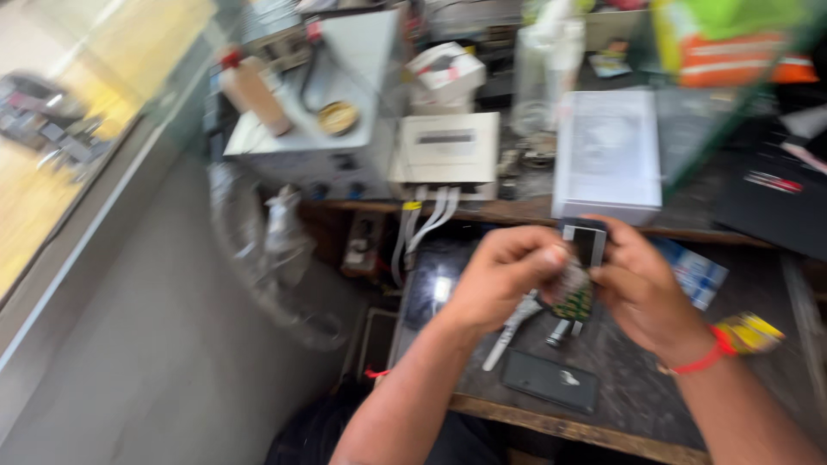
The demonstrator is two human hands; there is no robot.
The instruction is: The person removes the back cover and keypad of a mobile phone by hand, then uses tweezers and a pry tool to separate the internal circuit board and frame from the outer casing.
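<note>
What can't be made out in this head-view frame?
- Green circuit board: mostly covered by the left hand and right hand, so each grip is unclear.
- Tool on the workbench: motion blur hides its type.
- Grey box: its top is washed out by blur.

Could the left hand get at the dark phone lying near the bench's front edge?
Probably yes: the dark phone lies uncovered just below the left hand, though that hand is now pinching a small green circuit board.

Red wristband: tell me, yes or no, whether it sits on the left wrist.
No. The red wristband circles the wrist of the right hand; the wrist of the left hand is bare.
</note>
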